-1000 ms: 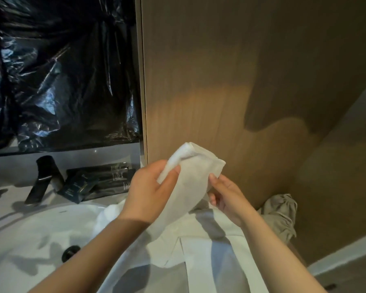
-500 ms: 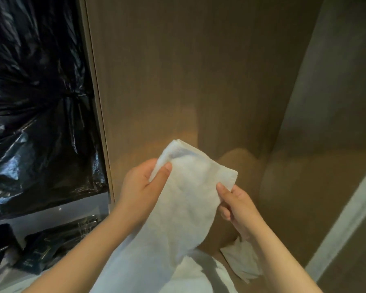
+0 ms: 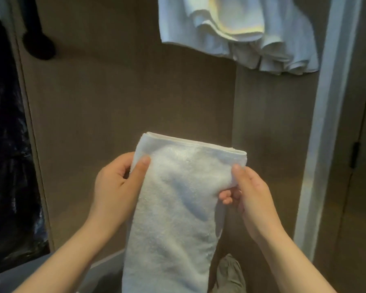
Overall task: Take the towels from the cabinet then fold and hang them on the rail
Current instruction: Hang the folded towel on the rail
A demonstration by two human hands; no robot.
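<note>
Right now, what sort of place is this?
Probably a bathroom or linen nook, not certain: hung towels up top, left hand and right hand holding a folded towel, brown panel walls beside a white door frame.

Towel (image 3: 173, 208) btm cut off; hung towels (image 3: 237, 32) top cropped.

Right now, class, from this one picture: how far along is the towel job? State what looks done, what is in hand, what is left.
Done: hanging towels drape bunched at upper right; their rail is hidden. In hand: left hand and right hand pinch a folded towel by its top corners. Left: hanging it; further towels cannot be seen.
</note>
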